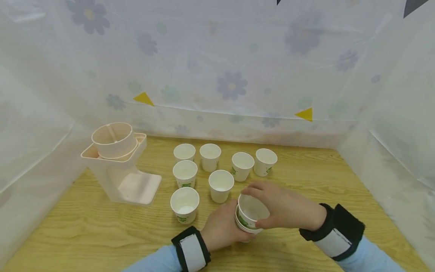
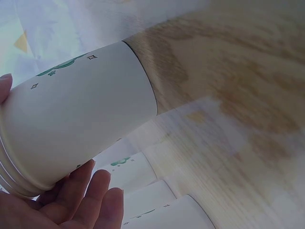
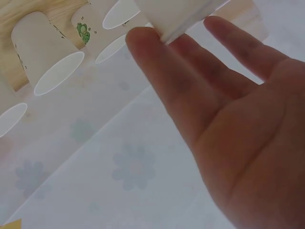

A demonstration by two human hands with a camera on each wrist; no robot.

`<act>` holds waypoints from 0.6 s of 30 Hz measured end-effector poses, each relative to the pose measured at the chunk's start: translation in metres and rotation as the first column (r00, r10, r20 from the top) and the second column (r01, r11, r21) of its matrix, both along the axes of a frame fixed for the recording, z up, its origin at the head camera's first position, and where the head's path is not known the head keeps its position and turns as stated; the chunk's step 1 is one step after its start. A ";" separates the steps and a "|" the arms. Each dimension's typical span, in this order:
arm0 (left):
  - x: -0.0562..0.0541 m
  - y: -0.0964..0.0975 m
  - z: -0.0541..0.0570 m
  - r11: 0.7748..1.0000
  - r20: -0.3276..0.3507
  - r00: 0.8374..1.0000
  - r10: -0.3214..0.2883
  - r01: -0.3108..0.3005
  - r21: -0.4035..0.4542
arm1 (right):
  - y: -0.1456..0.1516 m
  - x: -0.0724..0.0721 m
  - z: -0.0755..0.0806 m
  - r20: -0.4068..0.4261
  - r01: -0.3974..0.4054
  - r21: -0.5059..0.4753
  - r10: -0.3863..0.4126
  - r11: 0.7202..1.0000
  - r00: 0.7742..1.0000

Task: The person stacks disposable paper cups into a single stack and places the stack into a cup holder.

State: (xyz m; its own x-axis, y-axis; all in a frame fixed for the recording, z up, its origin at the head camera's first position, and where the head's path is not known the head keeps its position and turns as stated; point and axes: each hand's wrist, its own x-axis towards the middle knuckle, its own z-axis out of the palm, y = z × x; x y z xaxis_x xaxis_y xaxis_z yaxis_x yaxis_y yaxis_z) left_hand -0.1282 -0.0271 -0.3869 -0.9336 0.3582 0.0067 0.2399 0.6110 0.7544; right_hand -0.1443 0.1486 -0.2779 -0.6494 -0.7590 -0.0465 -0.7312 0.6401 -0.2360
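A small stack of white paper cups with green print is gripped by my left hand, its fingers round the side near the rims in the left wrist view. The top paper cup sits partly raised inside the stack, tilted toward me. My right hand reaches over from the right and pinches this cup's rim between thumb and fingers. In the right wrist view, fingertips meet the rim of the cup. The nearest standing cup, a white one, is just beyond my left hand.
Several more single paper cups stand upright on the wooden table, among them a front-left cup and a far-right cup. At left stands a pale beige plastic stand with a round holder on top. Flower-patterned sheeting encloses the back and sides.
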 end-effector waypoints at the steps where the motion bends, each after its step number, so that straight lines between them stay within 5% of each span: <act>1: 0.000 0.000 0.000 1.000 -0.002 1.000 0.000 0.000 -0.002 | 0.000 0.000 0.000 -0.002 -0.003 0.000 0.003 1.000 1.000; 18: 0.001 0.001 -0.001 0.999 -0.052 0.999 0.014 -0.016 -0.040 | -0.003 -0.003 -0.008 0.024 0.025 0.049 -0.026 0.998 0.999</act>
State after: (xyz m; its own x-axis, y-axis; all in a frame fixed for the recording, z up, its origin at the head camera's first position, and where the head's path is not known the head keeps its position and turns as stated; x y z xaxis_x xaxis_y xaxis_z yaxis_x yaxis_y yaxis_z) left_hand -0.1275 -0.0264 -0.3884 -0.9375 0.3455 0.0411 0.2690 0.6447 0.7156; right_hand -0.1472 0.1457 -0.2862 -0.6668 -0.7387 -0.0988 -0.7090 0.6696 -0.2215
